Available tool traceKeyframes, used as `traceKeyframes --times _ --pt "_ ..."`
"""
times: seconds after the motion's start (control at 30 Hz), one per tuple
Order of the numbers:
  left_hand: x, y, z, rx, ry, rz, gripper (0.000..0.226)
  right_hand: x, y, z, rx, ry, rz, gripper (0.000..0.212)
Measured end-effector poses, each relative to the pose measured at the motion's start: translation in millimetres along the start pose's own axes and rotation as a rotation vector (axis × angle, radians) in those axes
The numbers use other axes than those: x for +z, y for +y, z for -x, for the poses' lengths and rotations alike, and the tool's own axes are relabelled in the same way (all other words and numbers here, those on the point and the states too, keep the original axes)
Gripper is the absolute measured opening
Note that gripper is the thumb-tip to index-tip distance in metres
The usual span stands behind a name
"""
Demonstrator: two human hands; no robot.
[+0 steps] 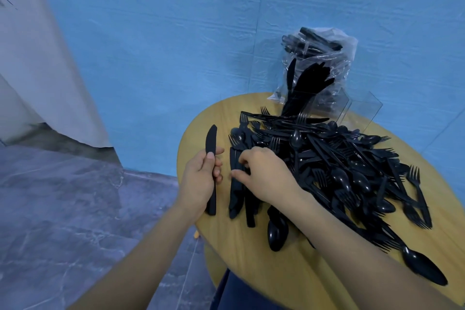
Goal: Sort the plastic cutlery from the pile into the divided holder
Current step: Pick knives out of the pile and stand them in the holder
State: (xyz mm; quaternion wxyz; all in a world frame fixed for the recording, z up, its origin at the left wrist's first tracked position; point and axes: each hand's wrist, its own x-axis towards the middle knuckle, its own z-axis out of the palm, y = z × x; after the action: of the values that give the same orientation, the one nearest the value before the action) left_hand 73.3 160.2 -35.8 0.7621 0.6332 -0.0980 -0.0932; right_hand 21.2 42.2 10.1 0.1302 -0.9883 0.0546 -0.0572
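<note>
A: Head view, quick. What is the left hand [201,176] doing?

B: It is gripping a black knife [211,156], fingers curled round the handle, blade pointing up and away over the bench [251,259] edge.

A: Right hand [264,173]?

B: It is reaching into the near-left edge of the pile [339,166], thumb and fingers pinching at a few knives [236,189] that are lying side by side there. Exactly which one it is holding, I cannot tell.

A: Where is the cutlery sitting?

B: Forks, spoons and knives, all black, are lying heaped across the round yellow bench, spreading from the centre toward the right. One spoon [276,231] is lying just under the right forearm, another spoon [425,267] at the near-right end.

A: The holder?

B: The clear divided holder [334,106] is standing at the far edge, just behind the pile. Black pieces are standing upright in its left compartment; the right one looks see-through.

A: Anything behind?

B: A clear plastic bag [324,55] with more black cutlery is leaning against the blue wall [176,45], right behind the holder.
</note>
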Motion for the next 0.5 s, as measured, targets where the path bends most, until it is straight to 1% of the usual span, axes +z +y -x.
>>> traceKeyframes --times 0.1,0.13,0.2,0.27,0.4,0.5 --pt "-0.2 -1.0 -0.7 0.004 0.008 -0.006 0.028 5.9 -7.5 -4.7 0.067 -0.082 0.071 0.044" --pt "0.1 -1.3 -0.9 0.004 0.009 -0.001 0.028 5.8 -9.0 -4.6 0.087 -0.107 0.071 0.041" --pt "0.8 -1.4 -0.8 0.010 0.006 0.012 0.027 3.6 -10.2 -4.2 0.115 -0.131 0.077 0.028" --pt "0.9 -1.4 -0.4 0.010 0.008 0.008 0.028 0.4 -11.6 -3.8 0.140 -0.144 0.109 0.033" --pt "1.8 -1.0 -0.1 0.013 0.011 0.001 0.028 -0.9 -14.0 -2.3 0.161 -0.094 0.148 0.034" --pt "1.3 -1.0 0.3 0.019 0.014 -0.023 0.028 1.3 -10.7 -2.4 0.208 -0.053 0.083 0.033"
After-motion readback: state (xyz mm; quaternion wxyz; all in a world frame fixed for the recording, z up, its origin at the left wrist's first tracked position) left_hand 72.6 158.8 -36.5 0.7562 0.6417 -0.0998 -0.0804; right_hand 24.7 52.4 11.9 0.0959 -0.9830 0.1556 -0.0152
